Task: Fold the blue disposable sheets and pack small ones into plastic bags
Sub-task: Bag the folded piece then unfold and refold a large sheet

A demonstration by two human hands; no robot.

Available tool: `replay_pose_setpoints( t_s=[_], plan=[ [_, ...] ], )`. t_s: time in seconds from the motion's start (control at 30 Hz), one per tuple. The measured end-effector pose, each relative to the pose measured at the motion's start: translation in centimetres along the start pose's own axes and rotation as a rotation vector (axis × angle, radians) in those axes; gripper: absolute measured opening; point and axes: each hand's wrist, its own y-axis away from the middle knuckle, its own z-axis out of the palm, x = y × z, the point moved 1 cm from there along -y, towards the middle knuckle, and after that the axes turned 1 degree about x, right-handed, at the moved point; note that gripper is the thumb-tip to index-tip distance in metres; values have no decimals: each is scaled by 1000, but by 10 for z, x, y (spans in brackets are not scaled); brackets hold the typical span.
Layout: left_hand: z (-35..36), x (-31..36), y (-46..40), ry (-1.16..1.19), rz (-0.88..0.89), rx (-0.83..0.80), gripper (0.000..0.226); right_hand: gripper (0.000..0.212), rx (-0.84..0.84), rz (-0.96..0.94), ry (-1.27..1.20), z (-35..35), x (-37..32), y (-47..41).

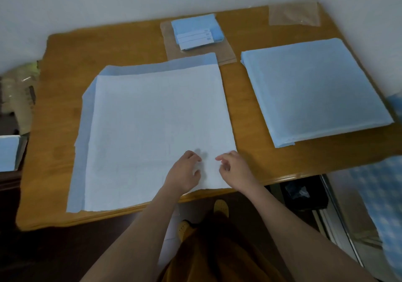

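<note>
Across the wooden tabletop [250, 107], glossy and rounded at its corners: one soft blue sheet [152, 129] spread flat, near edge overhanging at 6 o'clock. Square stack of sheets [315, 90] at 3 o'clock, bare wood between. Small folded sheets [195, 31] on clear plastic bags [224, 53] at 12 o'clock. Left hand [185, 173] and right hand [235, 171], fingers curled, pinch the sheet's near right corner.
</note>
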Motion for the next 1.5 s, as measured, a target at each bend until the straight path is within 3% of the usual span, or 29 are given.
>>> replay_pose_setpoints(
  t_s=[0.1, 0.23, 0.33, 0.5, 0.7, 0.8, 0.93, 1.1, 1.23, 1.37, 1.5],
  plan=[
    [-2, -10, 8, -70, -63, 5, 37, 33, -79, 31, 51, 0, -4, -6],
    [-13, -18, 15, -70, -170, 103, 40, 30, 2, -21, 284, -1, -18, -22],
    [-26, -30, 19, -160, -340, 208, 37, 32, -17, -114, 293, 4, -31, -37],
    [-48, -63, 38, -215, -606, 247, 31, 35, -143, -187, 326, 25, -51, -60],
    [-70, -103, 58, -252, -645, 358, 22, 42, -230, -260, 439, 67, -86, -72],
    [-89, -126, 56, -247, -655, 462, 31, 42, -222, -271, 462, 89, -107, -83],
    [-119, -168, 44, -91, -667, 507, 34, 36, -190, -231, 393, 120, -139, -100],
    [-163, -228, 22, 308, -587, 396, 19, 27, -172, -159, 260, 174, -200, -120],
    [-190, -265, 13, 470, -545, 340, 26, 24, -176, -100, 116, 216, -253, -136],
    [-207, -281, -2, 647, -558, 369, 34, 14, -124, 9, -15, 236, -274, -150],
    [-214, -278, -21, 909, -602, 345, 28, 7, -110, 58, -22, 237, -275, -163]
  ],
)
